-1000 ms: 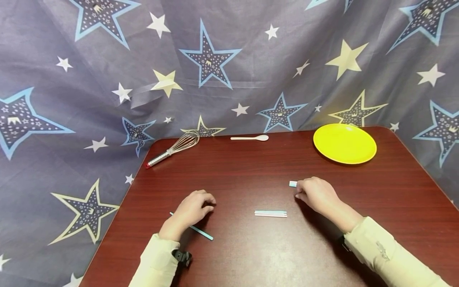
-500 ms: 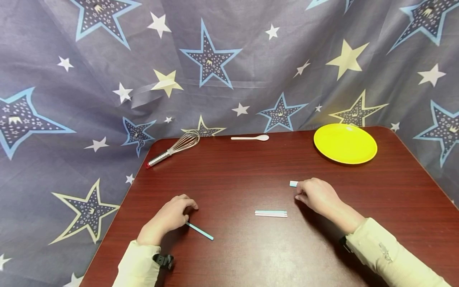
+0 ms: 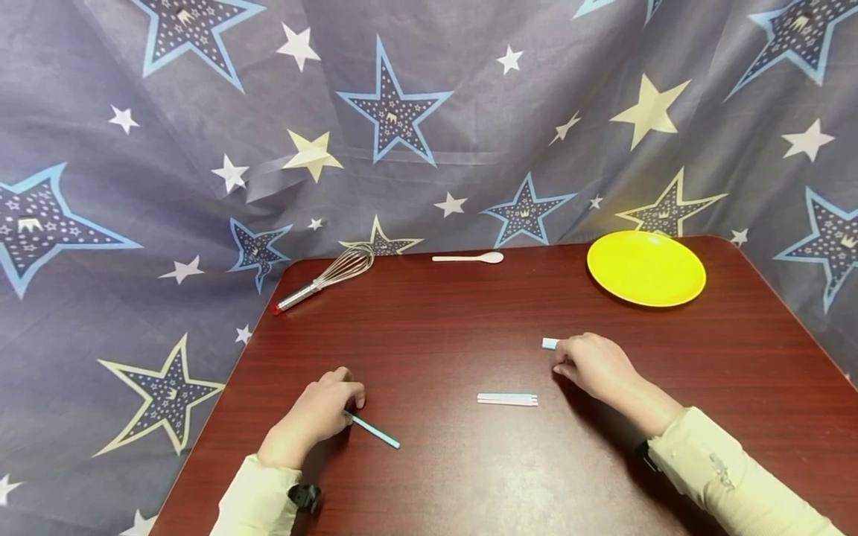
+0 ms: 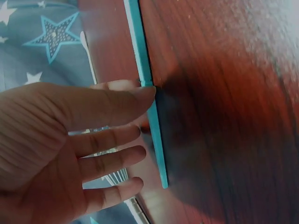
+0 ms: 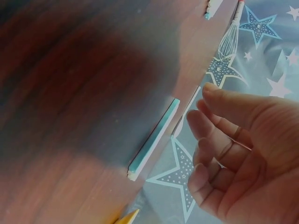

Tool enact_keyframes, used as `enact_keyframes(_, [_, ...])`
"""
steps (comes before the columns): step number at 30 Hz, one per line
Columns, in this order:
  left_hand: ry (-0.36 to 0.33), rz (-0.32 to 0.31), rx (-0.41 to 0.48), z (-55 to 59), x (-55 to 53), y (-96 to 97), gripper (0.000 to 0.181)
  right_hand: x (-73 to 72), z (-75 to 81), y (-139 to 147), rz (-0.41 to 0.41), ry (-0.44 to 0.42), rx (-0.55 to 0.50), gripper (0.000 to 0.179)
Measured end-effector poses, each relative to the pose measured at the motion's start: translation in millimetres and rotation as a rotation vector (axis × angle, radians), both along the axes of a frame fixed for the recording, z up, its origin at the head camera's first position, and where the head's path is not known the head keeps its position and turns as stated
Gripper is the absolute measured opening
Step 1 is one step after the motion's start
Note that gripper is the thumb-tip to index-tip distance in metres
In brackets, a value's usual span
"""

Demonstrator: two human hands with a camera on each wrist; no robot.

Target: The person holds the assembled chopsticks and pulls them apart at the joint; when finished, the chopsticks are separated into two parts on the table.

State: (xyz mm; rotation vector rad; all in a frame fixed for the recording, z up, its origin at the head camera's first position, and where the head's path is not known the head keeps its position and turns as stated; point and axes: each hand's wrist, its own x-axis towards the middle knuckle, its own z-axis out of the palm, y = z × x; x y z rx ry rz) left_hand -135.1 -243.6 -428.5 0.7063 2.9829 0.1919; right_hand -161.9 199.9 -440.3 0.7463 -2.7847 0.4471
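A slim light-blue stick (image 4: 159,140), narrower toward one end, lies slantwise on the table's left side. My left hand (image 3: 318,406) pinches it between thumb and forefinger while the other fingers stay loosely bent beside it. At the right, my right hand (image 3: 593,361) hovers over a blue-and-white bar (image 5: 154,137), and in the head view it covers all but one end. The right wrist view shows a gap between its loosely curled fingers (image 5: 201,126) and the bar. Between the hands lie several thin blue, white and pinkish sticks (image 3: 507,400) side by side.
A wire whisk (image 3: 325,279) lies at the back left of the dark red table (image 3: 429,320). By the back edge is a pale spoon (image 3: 469,257), and a yellow plate (image 3: 646,269) sits at the back right. A star-patterned cloth (image 3: 429,186) hangs behind.
My left hand has moved left and toward me, down onto the blue stick, and its thumb and forefinger have closed on it. My right hand has stayed in place.
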Motion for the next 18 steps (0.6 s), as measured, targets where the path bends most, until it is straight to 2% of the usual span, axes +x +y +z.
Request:
enact_keyframes(6, [0.057,-0.018,-0.04,-1.6,2.8,5.3,0.035,0.2,-0.7,-0.5,0.003,0.001,-0.001,0.024])
enact_keyframes(11, [0.075,-0.021,-0.053,-3.5,2.9,5.4,0.035,0.8,-0.2,-0.8,-0.001,0.001,0.005,0.024])
enact_keyframes(18, [0.106,-0.065,-0.011,-2.9,1.8,6.4,0.035,0.8,-1.0,-0.6,0.0,0.001,0.009,0.024])
